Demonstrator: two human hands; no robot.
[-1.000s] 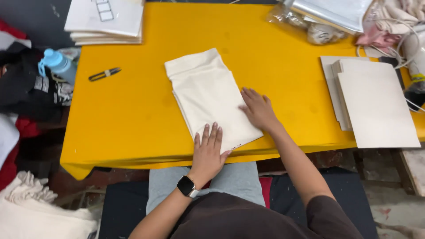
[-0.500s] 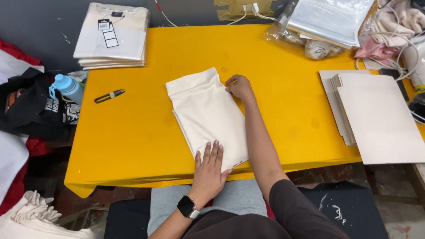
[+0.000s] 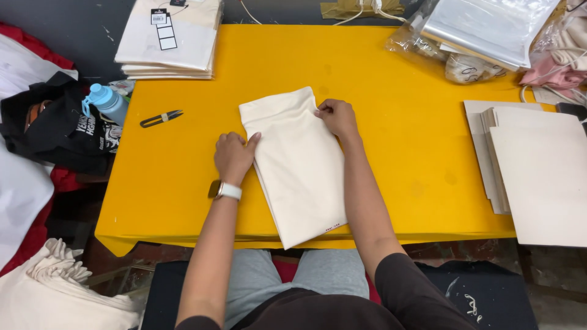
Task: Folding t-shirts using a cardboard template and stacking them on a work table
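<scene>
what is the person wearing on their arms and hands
Both forearms are bare, with no gloves on either hand. The left hand has a smartwatch at the wrist, dark face on a white band. The right hand shows nothing on its wrist. Dark short sleeves end above the elbows.

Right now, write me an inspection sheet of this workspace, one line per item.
Surface: yellow table, flat, faint marks.
Job's things: folded cream cloth lies slanted at the front edge.
Clutter: thread snips; stack of folded garments with tags; grey boards; clear plastic bags; blue bottle on a black bag.
Grippers: left hand at the cloth's left edge, watch on wrist; right hand grips the upper right edge.
Cables: white cords far right; another at the top edge.
Surroundings: cream cloth pile lower left; pink fabric top right.
</scene>
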